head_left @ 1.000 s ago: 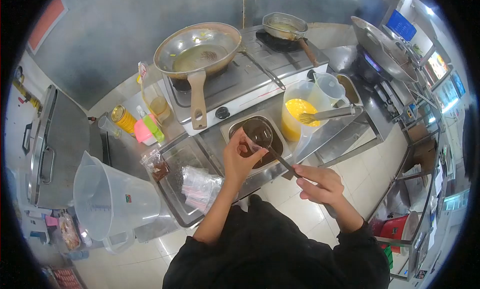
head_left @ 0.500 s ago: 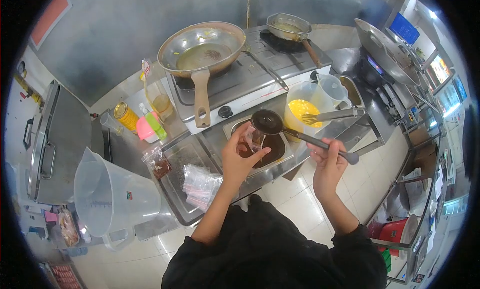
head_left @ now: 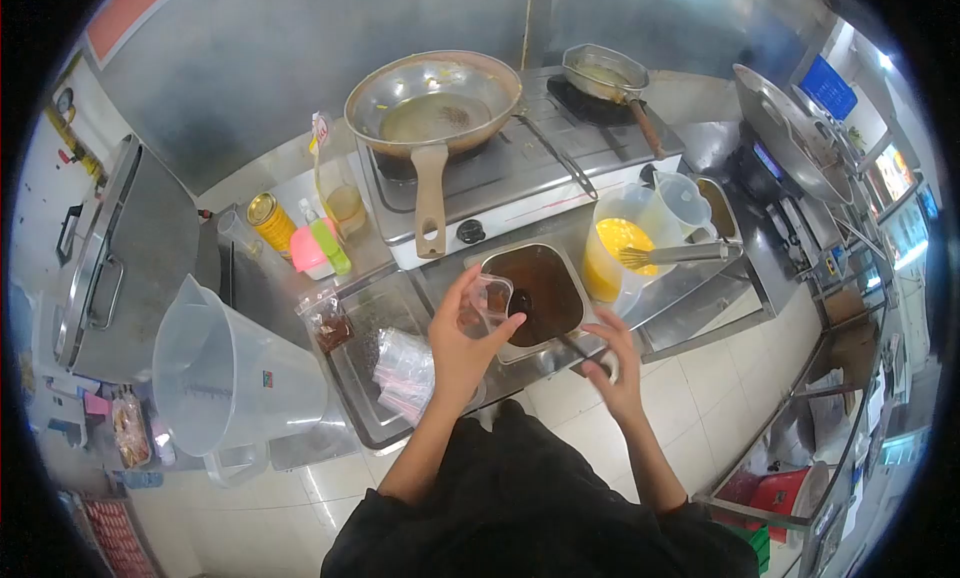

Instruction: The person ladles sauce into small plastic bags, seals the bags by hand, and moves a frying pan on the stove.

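My left hand (head_left: 463, 343) is closed around a small clear plastic bag (head_left: 491, 294), holding its mouth apart over the left edge of a square metal pan (head_left: 540, 246). Dark brown liquid (head_left: 552, 298) fills part of that pan. In the liquid, just right of the bag, lies the bowl of a black ladle (head_left: 521, 302). My right hand (head_left: 616, 366) grips the ladle's handle near the pan's front right corner. How much the bag contains is hard to make out.
A tray (head_left: 365, 418) bears a stack of clear bags (head_left: 405, 373) and a filled bag (head_left: 330, 323). A jug of yellow liquid with a whisk (head_left: 690, 253) stands right of the pan. Behind, a frying pan (head_left: 430, 108) sits on the stove; a large jug (head_left: 235, 368) is at left.
The ladle has gone from above the pan down into the brown liquid. My right hand has moved lower and left with it. My left hand still holds the bag, slightly lower.
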